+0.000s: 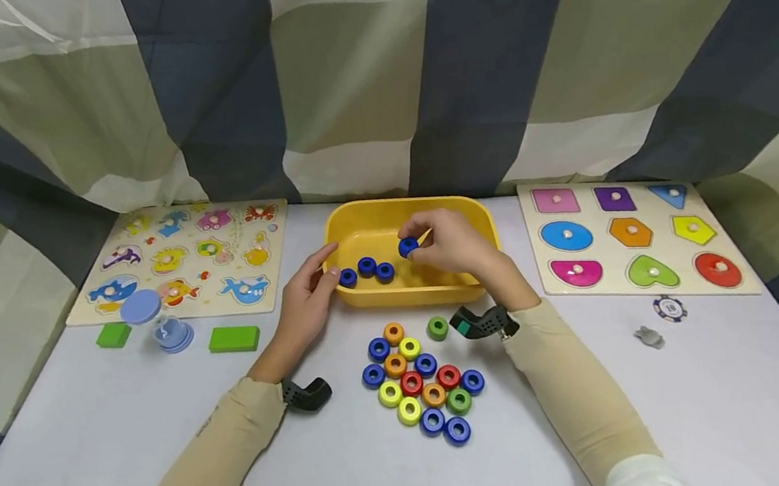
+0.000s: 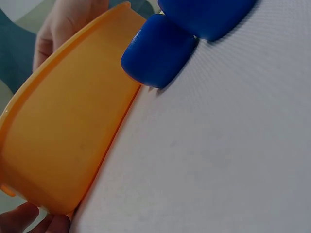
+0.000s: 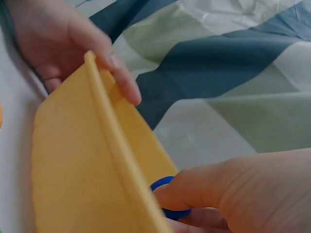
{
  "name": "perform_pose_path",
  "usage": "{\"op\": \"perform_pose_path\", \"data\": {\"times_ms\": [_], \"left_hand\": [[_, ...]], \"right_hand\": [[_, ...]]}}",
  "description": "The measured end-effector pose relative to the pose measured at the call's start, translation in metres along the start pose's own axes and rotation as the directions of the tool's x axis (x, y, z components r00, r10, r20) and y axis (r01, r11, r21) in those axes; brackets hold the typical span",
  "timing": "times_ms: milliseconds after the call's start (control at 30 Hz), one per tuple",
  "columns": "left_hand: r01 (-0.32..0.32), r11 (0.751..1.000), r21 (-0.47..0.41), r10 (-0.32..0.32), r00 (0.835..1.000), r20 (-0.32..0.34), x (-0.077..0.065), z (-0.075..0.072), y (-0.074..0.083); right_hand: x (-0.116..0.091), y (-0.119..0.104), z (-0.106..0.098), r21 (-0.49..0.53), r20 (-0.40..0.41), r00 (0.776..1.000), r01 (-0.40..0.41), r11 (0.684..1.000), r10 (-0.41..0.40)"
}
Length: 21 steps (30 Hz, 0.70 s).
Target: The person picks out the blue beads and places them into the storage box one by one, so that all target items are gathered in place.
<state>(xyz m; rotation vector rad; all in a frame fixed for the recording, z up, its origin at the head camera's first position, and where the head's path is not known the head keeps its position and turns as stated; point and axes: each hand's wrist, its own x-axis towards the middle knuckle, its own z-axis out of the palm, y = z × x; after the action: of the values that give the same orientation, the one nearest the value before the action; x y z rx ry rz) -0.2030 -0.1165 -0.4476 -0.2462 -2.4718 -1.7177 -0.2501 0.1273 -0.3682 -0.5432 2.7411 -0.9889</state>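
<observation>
A yellow plastic tub [image 1: 410, 297] stands at the middle back of the table. Three blue rings [image 1: 366, 266] lie in its left part. My left hand [image 1: 305, 301] holds the tub's left end, thumb over the rim; its fingertips show low against the outer wall in the left wrist view. Inside the tub, my right hand [image 1: 450, 242] pinches another blue ring [image 1: 408, 247] between thumb and fingers, partly covered by them in the right wrist view. In front of the tub lies a cluster of blue, orange, yellow, red and green rings [image 1: 412, 384].
At left lies an animal peg puzzle [image 1: 275, 248], with green blocks [image 1: 234, 339] and light-blue discs [image 1: 140, 307] near it. A shape peg puzzle [image 1: 596, 215] lies at right, in front of it a poker chip [image 1: 670, 309] and a small grey piece [image 1: 650, 337]. Checked cloth [image 1: 356, 78] hangs behind.
</observation>
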Motion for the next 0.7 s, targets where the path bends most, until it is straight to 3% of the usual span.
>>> {"op": "perform_pose_path", "data": {"times_ms": [167,333,700], "left_hand": [[-0.002,1.000,0.002,0.002,1.000,0.006,0.001,-0.001,0.001],[0.003,1.000,0.011,-0.003,1.000,0.007,0.000,0.000,0.001],[0.000,1.000,0.012,0.000,1.000,0.009,0.001,-0.001,0.001]], "right_hand": [[0.005,0.010,0.007,0.004,0.011,0.999,-0.032,0.999,0.032],[0.008,0.017,0.016,0.006,0.092,0.994,-0.061,0.998,0.060],[0.008,0.017,0.020,0.030,0.150,0.987,-0.070,0.997,0.064]]}}
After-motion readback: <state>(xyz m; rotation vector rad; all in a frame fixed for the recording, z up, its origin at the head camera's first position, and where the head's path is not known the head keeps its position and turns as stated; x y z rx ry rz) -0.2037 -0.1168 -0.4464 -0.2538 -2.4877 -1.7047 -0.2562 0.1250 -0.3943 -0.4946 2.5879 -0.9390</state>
